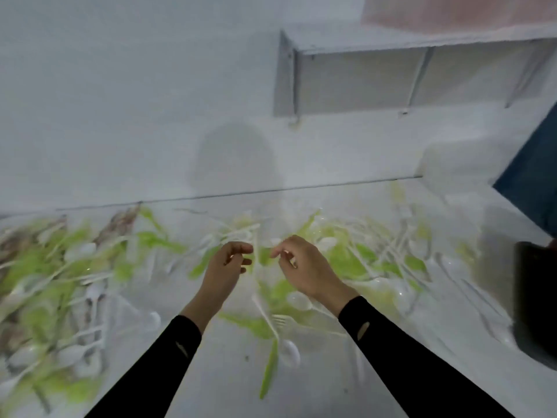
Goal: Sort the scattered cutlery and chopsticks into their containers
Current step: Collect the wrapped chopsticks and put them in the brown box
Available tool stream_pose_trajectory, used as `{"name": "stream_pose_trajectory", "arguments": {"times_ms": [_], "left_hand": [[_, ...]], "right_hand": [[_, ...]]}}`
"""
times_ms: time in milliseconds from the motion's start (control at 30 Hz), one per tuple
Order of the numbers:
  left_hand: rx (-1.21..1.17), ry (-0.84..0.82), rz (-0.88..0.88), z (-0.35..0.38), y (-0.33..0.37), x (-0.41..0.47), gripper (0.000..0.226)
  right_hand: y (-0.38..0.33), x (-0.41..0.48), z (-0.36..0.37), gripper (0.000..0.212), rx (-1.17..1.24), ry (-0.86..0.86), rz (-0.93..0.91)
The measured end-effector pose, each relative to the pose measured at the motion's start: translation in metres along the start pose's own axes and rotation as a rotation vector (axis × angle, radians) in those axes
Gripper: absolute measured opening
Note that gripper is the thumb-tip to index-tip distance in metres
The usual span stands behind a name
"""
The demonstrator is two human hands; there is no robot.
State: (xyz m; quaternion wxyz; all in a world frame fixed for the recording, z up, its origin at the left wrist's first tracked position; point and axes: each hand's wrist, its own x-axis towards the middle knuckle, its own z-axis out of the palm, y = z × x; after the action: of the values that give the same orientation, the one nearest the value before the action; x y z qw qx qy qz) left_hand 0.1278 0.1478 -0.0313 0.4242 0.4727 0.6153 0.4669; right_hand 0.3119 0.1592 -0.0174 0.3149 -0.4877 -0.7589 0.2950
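Cutlery [289,352] is lying scattered across the white table [229,381] I am looking down on. It is mostly white plastic spoons and forks mixed with long green pieces, and the heaps are spreading from the left edge to the far right. Much of it is smearing in the blur, so I am not picking out single pieces in the thick pile on the left. Some brownish pieces [120,221] are showing at the far left, but I cannot tell what they are.

Near the middle, a white fork [280,321] is lying just above a white spoon, with a green strip [269,369] beside the spoon.

Both arms are reaching forward in black sleeves [156,366]. The left grip [224,267] is hovering over the middle of the spread with its fingers loosely curled, and I am seeing nothing in it. The right grip [301,267] is hanging just beside it, the two close but apart. Its thumb and forefinger are drawing near each other with a pale spot at the fingertips, and I cannot tell whether it is pinching anything.

A dark object [533,300] is sitting at the right edge of the table, too blurred for me to name. A grey shelf [391,76] is hanging on the white wall [120,101] behind, and a blue panel [536,176] is showing at the right.
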Motion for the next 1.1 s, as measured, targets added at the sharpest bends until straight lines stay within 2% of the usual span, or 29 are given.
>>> {"name": "stream_pose_trajectory", "arguments": {"times_ms": [133,233,433,533,700,767,867,933,1033,1100], "left_hand": [[0.011,0.207,-0.063,-0.124,-0.033,-0.023,0.035],[0.056,0.272,-0.105,-0.195,-0.057,-0.043,0.035],[0.202,0.43,-0.192,-0.292,-0.091,-0.087,0.032],[0.302,0.551,-0.212,-0.317,-0.099,-0.105,0.03],[0.329,0.713,-0.293,-0.346,-0.116,-0.13,0.023],[0.374,0.741,-0.309,-0.353,-0.123,-0.139,0.019],[0.389,0.755,-0.365,-0.357,-0.127,-0.149,0.023],[0.397,0.772,-0.354,-0.357,-0.13,-0.153,0.026],[0.426,0.799,-0.352,-0.363,-0.138,-0.159,0.013],[0.437,0.814,-0.37,-0.371,-0.139,-0.161,0.015]], "right_hand": [[-0.059,0.02,0.097,0.023,0.005,-0.173,-0.067],[-0.094,0.026,0.152,0.024,0.022,-0.274,-0.091],[-0.148,0.031,0.23,0.024,0.016,-0.468,-0.14],[-0.166,0.037,0.257,0.023,-0.024,-0.542,-0.195],[-0.177,0.046,0.292,0.029,-0.159,-0.637,-0.368],[-0.179,0.051,0.301,0.03,-0.204,-0.655,-0.416],[-0.183,0.056,0.314,0.033,-0.24,-0.683,-0.5],[-0.187,0.059,0.321,0.042,-0.258,-0.702,-0.555],[-0.194,0.066,0.33,0.058,-0.332,-0.751,-0.629],[-0.198,0.071,0.333,0.063,-0.407,-0.768,-0.673]]}}
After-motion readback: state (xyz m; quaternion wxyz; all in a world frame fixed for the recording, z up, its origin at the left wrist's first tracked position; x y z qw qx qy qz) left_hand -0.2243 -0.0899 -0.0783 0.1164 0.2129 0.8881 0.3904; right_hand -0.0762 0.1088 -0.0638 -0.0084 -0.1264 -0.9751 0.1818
